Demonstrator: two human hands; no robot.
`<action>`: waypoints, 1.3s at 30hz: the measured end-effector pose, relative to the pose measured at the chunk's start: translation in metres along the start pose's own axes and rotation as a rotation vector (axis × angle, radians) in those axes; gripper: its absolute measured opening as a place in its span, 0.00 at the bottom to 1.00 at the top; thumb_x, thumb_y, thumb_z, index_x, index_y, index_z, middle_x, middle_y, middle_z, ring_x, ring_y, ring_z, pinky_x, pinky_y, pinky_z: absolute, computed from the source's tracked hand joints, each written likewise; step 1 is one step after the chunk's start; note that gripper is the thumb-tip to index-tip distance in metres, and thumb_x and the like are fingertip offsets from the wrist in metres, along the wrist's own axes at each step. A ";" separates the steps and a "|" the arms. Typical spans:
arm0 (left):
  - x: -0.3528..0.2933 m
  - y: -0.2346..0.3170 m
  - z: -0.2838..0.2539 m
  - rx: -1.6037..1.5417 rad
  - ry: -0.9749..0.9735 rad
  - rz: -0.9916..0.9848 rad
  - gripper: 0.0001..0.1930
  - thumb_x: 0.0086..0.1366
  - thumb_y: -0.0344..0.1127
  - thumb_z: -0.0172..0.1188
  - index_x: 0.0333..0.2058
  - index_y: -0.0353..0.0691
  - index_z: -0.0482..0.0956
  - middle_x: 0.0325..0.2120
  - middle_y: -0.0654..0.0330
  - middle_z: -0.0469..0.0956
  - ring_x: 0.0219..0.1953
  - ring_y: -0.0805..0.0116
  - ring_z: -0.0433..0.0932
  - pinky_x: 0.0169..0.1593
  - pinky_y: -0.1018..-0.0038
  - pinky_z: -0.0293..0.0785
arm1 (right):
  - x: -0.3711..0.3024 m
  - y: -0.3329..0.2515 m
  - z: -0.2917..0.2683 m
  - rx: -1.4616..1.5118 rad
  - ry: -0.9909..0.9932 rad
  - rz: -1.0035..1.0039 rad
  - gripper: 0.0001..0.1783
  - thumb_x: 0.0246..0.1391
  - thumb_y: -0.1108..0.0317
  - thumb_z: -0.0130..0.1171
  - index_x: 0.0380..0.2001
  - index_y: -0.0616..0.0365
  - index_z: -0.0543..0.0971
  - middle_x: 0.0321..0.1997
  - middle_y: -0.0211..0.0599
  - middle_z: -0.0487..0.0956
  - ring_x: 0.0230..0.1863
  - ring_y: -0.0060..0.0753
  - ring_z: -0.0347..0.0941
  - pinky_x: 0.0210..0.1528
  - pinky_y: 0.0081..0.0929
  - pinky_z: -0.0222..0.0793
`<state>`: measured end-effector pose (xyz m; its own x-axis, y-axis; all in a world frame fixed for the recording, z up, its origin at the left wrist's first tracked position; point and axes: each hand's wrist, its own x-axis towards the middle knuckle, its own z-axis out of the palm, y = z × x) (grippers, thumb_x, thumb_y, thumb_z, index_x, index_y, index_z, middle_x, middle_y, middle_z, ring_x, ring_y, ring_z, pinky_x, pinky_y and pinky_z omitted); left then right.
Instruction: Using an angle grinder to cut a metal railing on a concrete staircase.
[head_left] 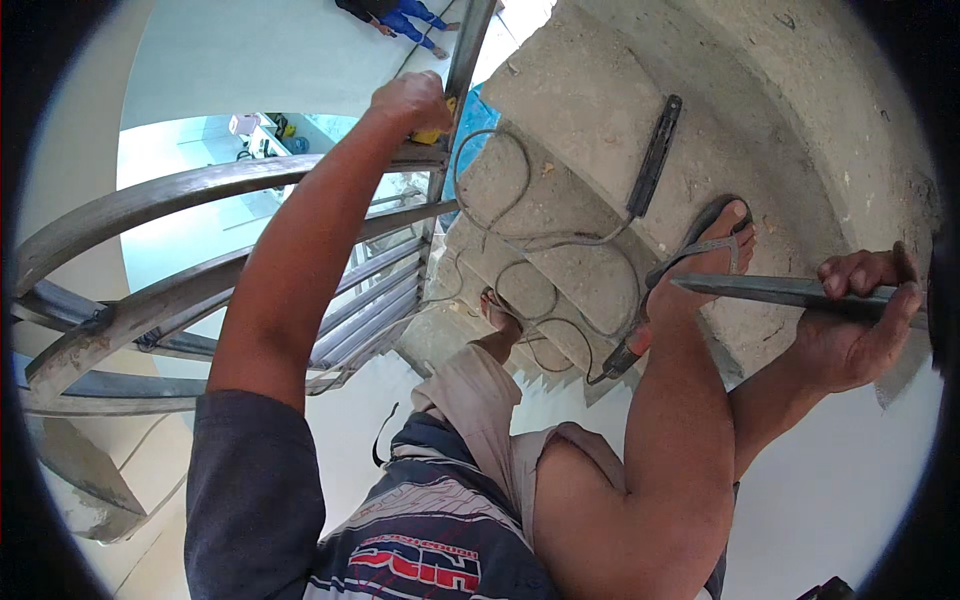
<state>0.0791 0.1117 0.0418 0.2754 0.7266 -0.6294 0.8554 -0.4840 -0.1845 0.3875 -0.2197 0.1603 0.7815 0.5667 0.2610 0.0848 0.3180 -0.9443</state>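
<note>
Head view, read from left to right. At far left I see the curved grey steel stair railing (150, 200), its bent bars sweeping toward the centre. My left hand (408, 100) is stretched up and away from me; it is closed in a fist on a small yellow object (432, 133), too hidden to identify, pressed where the railing meets the upright grey steel post (465, 55). Just right of the post, a thin grey cable (520, 240) loops over the bare concrete stair steps (590, 110), beside a long black strap-like piece (655, 155) lying on a tread. Below it rests a tool with a red and black handle (622, 360), near my left foot in a sandal. My right foot, in a grey flip-flop sandal (705, 245), stands on a higher step. At far right, my right hand (865, 315) is clamped around a long dark flat steel bar (770, 290), whose pointed end reaches toward the flip-flop. The two hands are well apart.
</note>
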 end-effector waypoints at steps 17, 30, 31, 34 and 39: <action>0.015 -0.009 0.036 -0.013 0.201 0.001 0.15 0.60 0.38 0.62 0.42 0.35 0.83 0.42 0.42 0.83 0.46 0.44 0.84 0.48 0.54 0.80 | -0.007 0.007 0.032 -0.039 0.006 0.052 0.25 0.68 0.56 0.51 0.50 0.73 0.73 0.23 0.38 0.70 0.18 0.29 0.66 0.24 0.30 0.68; 0.005 0.003 0.030 0.026 0.201 -0.043 0.15 0.62 0.40 0.60 0.42 0.38 0.85 0.43 0.46 0.84 0.48 0.46 0.83 0.50 0.55 0.80 | -0.013 0.004 0.036 -0.076 -0.001 0.099 0.22 0.69 0.60 0.55 0.49 0.74 0.74 0.23 0.37 0.72 0.20 0.27 0.68 0.24 0.27 0.66; 0.006 0.003 0.029 0.030 0.194 -0.045 0.15 0.62 0.40 0.59 0.42 0.38 0.85 0.44 0.46 0.84 0.48 0.46 0.83 0.50 0.55 0.80 | -0.013 0.004 0.038 -0.076 0.004 0.098 0.22 0.69 0.60 0.55 0.49 0.74 0.74 0.23 0.37 0.72 0.20 0.27 0.68 0.24 0.27 0.66; 0.007 0.002 0.031 0.020 0.198 -0.046 0.15 0.62 0.39 0.59 0.43 0.38 0.85 0.44 0.47 0.84 0.48 0.47 0.83 0.51 0.56 0.79 | -0.014 0.003 0.040 -0.124 0.017 0.101 0.22 0.69 0.60 0.55 0.50 0.73 0.74 0.23 0.38 0.72 0.20 0.26 0.69 0.24 0.27 0.66; 0.009 0.000 0.033 0.074 0.235 0.035 0.14 0.61 0.39 0.61 0.42 0.38 0.84 0.43 0.47 0.84 0.47 0.47 0.84 0.50 0.56 0.80 | -0.015 0.004 0.037 -0.067 -0.007 0.094 0.21 0.68 0.61 0.56 0.50 0.73 0.74 0.23 0.38 0.72 0.21 0.26 0.69 0.24 0.26 0.67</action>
<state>0.0670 0.1026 0.0116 0.4059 0.7981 -0.4453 0.8117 -0.5388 -0.2257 0.3535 -0.1983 0.1598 0.7834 0.5974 0.1718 0.0525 0.2117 -0.9759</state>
